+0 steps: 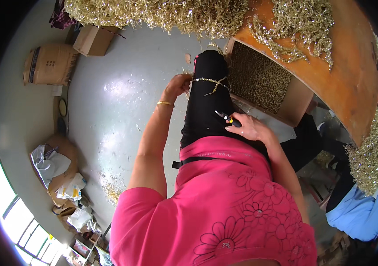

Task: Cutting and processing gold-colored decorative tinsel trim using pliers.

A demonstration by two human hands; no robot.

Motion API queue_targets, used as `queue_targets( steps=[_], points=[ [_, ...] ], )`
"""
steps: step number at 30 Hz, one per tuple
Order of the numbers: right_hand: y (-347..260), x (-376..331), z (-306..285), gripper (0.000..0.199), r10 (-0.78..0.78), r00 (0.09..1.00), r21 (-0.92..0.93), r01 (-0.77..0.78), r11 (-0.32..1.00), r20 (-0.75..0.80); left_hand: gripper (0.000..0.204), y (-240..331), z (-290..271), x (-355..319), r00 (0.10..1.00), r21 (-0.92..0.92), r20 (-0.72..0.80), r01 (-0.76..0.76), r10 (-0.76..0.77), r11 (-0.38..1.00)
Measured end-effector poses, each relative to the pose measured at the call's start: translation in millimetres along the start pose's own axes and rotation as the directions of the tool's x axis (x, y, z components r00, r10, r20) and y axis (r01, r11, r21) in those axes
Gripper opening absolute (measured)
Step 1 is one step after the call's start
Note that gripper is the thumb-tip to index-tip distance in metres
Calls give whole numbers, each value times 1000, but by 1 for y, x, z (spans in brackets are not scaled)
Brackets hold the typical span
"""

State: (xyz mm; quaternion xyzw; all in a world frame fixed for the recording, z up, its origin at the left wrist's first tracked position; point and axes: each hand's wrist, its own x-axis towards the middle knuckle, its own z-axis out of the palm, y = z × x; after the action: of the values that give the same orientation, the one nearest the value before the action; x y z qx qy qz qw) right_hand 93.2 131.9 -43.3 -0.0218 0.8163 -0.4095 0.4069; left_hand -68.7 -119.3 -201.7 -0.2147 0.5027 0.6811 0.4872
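Note:
My left hand is closed in a pinch at the left side of my black-trousered leg, gripping one end of a thin gold glittery strand. From there the strand runs across the thigh, with a short branch splitting off near its right end. My right hand rests over the lap, closed on small pliers with black and yellow handles. The metal tips of the pliers point up and left, apart from the strand. How the fingers sit round the lower handles is partly hidden.
A cardboard box full of small gold pieces stands right of my leg, under an orange-brown table. Heaps of gold glittery strands lie ahead. Cartons and bags line the left wall. A person in a blue shirt sits at right.

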Motion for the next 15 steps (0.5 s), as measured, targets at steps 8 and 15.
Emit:
queue_targets(
  steps=[8, 15],
  points=[
    [20, -8, 9, 39, 4, 983, 239, 41, 970, -182, 5, 21, 52, -34, 923, -190, 70, -360, 378, 913],
    [-38, -2, -31, 33, -105, 564, 236, 499, 834, -819, 5, 38, 147, -101, 879, -152, 217, -398, 424, 905]
  ],
)
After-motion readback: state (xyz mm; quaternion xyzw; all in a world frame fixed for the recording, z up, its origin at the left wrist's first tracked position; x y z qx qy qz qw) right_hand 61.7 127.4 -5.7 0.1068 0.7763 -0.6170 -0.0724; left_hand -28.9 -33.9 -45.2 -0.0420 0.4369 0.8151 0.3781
